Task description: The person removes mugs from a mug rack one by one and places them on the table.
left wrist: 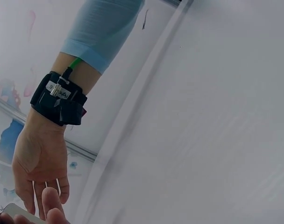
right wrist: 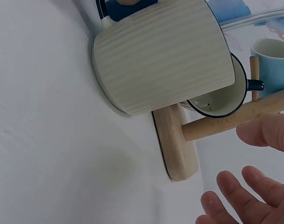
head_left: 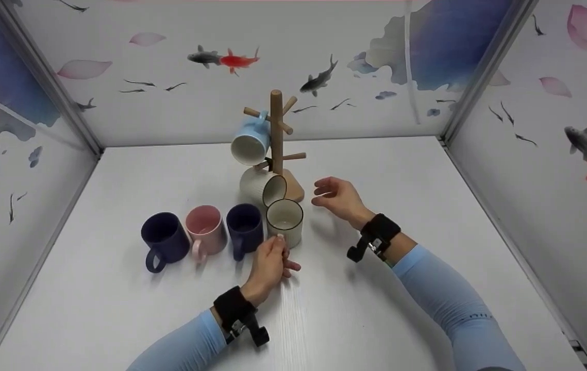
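Observation:
My left hand [head_left: 269, 265] pinches the handle of a cream ribbed mug [head_left: 293, 229] with a dark rim, upright in front of the rack. In the right wrist view a fingertip shows inside the dark handle of that mug [right wrist: 165, 56]. To the right of the wooden mug rack [head_left: 276, 134], my right hand [head_left: 341, 201] is held with fingers apart and nothing in them. A second cream mug [head_left: 257, 185] hangs sideways on a low peg, its mouth facing right. Above it a light blue mug [head_left: 250, 141] hangs on an upper peg.
Left of the held mug stand a navy mug [head_left: 245, 226], a pink mug [head_left: 205, 229] and another navy mug [head_left: 165, 237], handles toward me. The rack's wooden base [head_left: 293, 186] is partly hidden by the cream mugs. Printed panels [head_left: 169, 113] enclose the white table [head_left: 365, 319].

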Demonstrator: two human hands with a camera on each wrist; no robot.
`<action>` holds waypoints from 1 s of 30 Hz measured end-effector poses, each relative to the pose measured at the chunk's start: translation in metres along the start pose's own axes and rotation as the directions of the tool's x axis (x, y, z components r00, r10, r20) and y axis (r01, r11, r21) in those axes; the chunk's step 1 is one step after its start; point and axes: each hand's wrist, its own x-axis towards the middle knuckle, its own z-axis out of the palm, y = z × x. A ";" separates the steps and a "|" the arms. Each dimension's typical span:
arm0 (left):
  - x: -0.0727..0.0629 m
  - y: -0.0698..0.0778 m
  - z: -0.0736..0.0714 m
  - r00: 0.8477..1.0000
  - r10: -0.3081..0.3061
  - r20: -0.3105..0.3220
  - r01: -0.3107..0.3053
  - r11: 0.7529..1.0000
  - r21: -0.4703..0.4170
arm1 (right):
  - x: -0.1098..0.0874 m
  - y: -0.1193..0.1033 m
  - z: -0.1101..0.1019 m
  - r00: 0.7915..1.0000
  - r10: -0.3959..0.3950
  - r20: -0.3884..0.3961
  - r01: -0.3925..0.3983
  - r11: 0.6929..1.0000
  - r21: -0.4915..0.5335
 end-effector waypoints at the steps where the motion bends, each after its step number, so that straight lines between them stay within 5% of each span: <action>1: 0.000 0.000 0.000 1.000 0.003 0.000 -0.003 1.000 -0.003 | 0.000 0.000 0.000 1.000 -0.002 0.000 0.002 1.000 -0.001; 19: -0.004 -0.004 -0.001 0.999 0.032 0.000 -0.032 0.999 -0.009 | -0.003 0.000 -0.002 1.000 -0.003 0.005 0.003 1.000 -0.009; 26: -0.006 -0.005 -0.009 0.997 0.067 0.039 -0.072 0.990 0.125 | -0.003 0.001 -0.001 1.000 0.004 0.004 -0.004 1.000 -0.012; 30: -0.007 -0.003 -0.015 0.989 0.122 0.082 -0.138 0.963 0.233 | -0.003 0.000 -0.001 1.000 -0.002 0.008 0.002 1.000 -0.008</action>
